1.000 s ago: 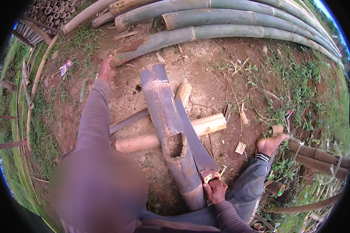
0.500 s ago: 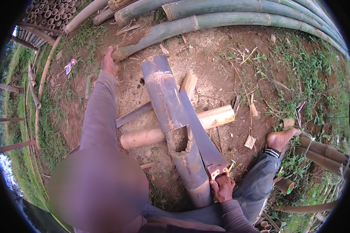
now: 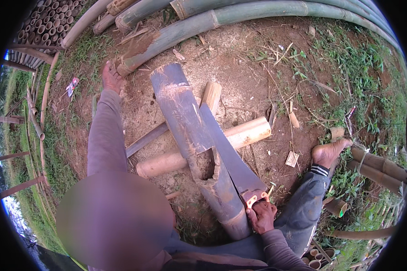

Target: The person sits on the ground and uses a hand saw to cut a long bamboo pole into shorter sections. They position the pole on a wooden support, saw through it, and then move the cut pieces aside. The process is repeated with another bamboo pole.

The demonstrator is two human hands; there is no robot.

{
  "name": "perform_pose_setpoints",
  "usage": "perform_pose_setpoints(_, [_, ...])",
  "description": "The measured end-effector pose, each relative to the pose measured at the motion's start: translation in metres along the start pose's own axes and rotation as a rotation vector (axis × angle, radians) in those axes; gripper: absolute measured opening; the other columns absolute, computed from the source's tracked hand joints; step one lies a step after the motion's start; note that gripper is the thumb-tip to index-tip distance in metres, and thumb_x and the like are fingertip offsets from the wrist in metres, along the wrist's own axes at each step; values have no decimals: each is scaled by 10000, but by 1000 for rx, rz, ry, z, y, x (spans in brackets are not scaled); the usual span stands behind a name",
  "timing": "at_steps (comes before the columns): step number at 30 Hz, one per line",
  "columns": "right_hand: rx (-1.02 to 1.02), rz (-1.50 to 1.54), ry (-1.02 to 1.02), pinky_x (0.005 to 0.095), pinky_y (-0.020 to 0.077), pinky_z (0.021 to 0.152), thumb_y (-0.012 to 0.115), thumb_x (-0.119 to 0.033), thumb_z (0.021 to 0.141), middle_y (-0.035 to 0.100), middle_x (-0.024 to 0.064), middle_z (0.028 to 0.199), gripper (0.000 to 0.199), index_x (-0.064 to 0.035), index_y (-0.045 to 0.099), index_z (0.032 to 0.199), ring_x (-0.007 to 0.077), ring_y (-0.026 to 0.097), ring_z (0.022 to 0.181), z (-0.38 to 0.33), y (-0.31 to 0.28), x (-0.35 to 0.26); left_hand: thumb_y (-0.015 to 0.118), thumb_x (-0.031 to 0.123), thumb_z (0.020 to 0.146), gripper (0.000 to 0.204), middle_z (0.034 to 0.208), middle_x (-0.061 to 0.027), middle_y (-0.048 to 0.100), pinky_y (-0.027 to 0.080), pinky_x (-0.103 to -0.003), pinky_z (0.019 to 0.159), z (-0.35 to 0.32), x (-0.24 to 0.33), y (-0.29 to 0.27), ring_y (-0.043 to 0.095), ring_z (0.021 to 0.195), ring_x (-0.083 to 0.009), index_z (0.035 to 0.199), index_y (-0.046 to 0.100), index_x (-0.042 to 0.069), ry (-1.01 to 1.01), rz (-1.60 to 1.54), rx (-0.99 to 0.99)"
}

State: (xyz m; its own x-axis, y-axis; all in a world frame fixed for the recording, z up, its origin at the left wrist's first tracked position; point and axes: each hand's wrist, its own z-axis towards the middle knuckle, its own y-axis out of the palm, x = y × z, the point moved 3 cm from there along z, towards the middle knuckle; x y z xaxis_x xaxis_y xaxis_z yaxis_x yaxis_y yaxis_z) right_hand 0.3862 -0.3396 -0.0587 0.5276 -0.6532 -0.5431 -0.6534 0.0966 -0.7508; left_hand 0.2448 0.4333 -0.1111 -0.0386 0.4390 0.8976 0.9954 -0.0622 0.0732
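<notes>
My right hand (image 3: 262, 217) is wrapped round the handle of a hand saw (image 3: 233, 158), low at the centre right. The toothed blade points away from me along the right side of a thick grey bamboo piece (image 3: 172, 101). A jagged hole (image 3: 206, 165) opens in that piece, nearer me. Under it lies a pale crosswise bamboo length (image 3: 248, 134). Far left, my outstretched left hand (image 3: 111, 79), fingers apart, is beside the near end of a long green bamboo pole (image 3: 181, 38); contact is unclear.
Sawdust covers the soil around the work. More green poles (image 3: 239, 8) lie at the back, and cut bamboo rings (image 3: 43, 27) are stacked far left. My bare foot (image 3: 328, 153) rests at right, near tied bamboo (image 3: 377, 169). A thin strip (image 3: 147, 139) lies left of the grey piece.
The whole scene has shifted somewhat left in view. My left hand's fingers look more spread beside the pole end. My right hand keeps its hold on the saw, which lies much the same.
</notes>
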Motion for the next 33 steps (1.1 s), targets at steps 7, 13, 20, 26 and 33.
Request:
perform_pose_setpoints(7, [6, 0, 3, 521, 334, 1018, 698, -406, 970, 716, 91, 997, 302, -110, 737, 927, 319, 614, 1109, 3, -2, -7, 742, 580, 900, 527, 1076, -1, 698, 417, -272, 699, -18, -13, -14, 584, 840, -117, 1257, 678, 197, 84, 91, 54])
perform_pose_setpoints(13, [18, -22, 20, 525, 330, 1023, 660, -429, 996, 715, 89, 992, 337, -111, 732, 912, 317, 607, 1122, 3, -3, -8, 777, 586, 888, 454, 984, 44, 689, 358, -248, 616, -58, 0, -6, 531, 725, -97, 1135, 723, 209, 62, 19, 62])
perform_pose_setpoints(20, [-25, -51, 51, 542, 311, 1068, 582, -487, 1040, 721, 48, 1012, 396, -135, 759, 998, 323, 594, 1163, -1, 1, -8, 726, 386, 1013, 534, 1316, -99, 708, 539, -357, 1022, -138, 73, -35, 711, 1150, -228, 1394, 640, 22, 162, -9, -117])
perform_pose_setpoints(26, [-22, -52, 88, 554, 350, 1038, 540, -539, 1047, 747, 119, 1108, 496, -102, 773, 1043, 336, 606, 1203, 0, 13, 7, 730, 342, 1027, 423, 1218, -94, 727, 524, -308, 980, -291, 96, -58, 699, 1069, -172, 1280, 689, 5, 377, 84, -151])
perform_pose_setpoints(33, [231, 438, 227, 420, 458, 572, 660, -523, 989, 649, 152, 649, 556, -6, 738, 802, 242, 639, 594, -25, -25, 31, 754, 351, 1014, 343, 1065, -12, 706, 494, -274, 883, -368, 37, -83, 631, 969, -87, 1136, 689, 37, 336, 46, -91])
